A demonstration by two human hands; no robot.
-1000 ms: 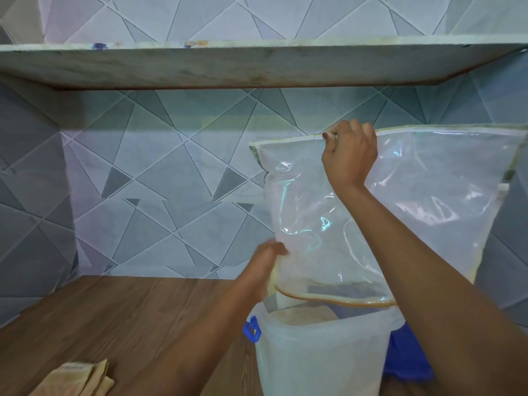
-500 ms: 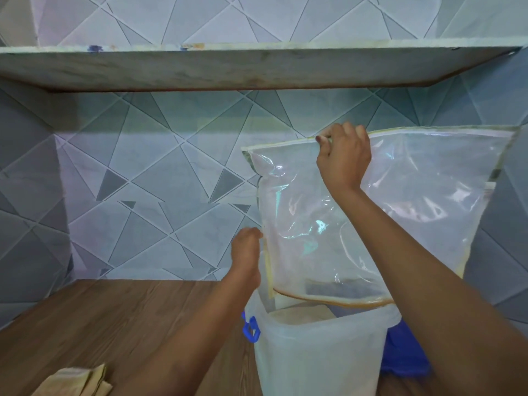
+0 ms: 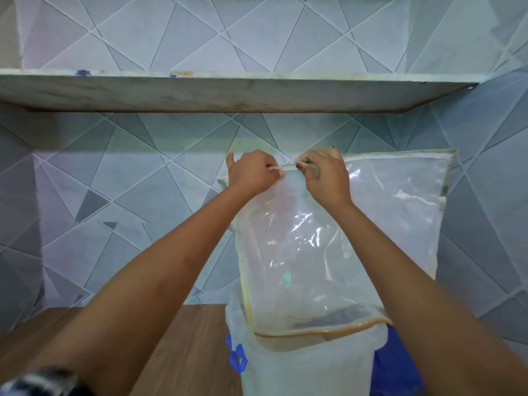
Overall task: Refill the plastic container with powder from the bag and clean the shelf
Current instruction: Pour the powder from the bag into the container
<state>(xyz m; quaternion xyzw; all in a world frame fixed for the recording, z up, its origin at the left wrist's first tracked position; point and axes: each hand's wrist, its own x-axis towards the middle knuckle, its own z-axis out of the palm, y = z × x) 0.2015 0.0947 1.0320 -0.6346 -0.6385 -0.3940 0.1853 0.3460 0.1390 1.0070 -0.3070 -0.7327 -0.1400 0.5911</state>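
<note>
In the middle of the frame, the left hand (image 3: pixel 251 174) and right hand (image 3: pixel 325 178) are pinching the bag (image 3: pixel 357 238) top, fingers tight, its bottom dipping into the container (image 3: pixel 308 367).

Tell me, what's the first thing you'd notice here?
A big clear plastic bag held upside down in the middle, its mouth dipping into a white container on the wooden counter. The left hand and right hand both pinch its top edge, under a long shelf.
</note>
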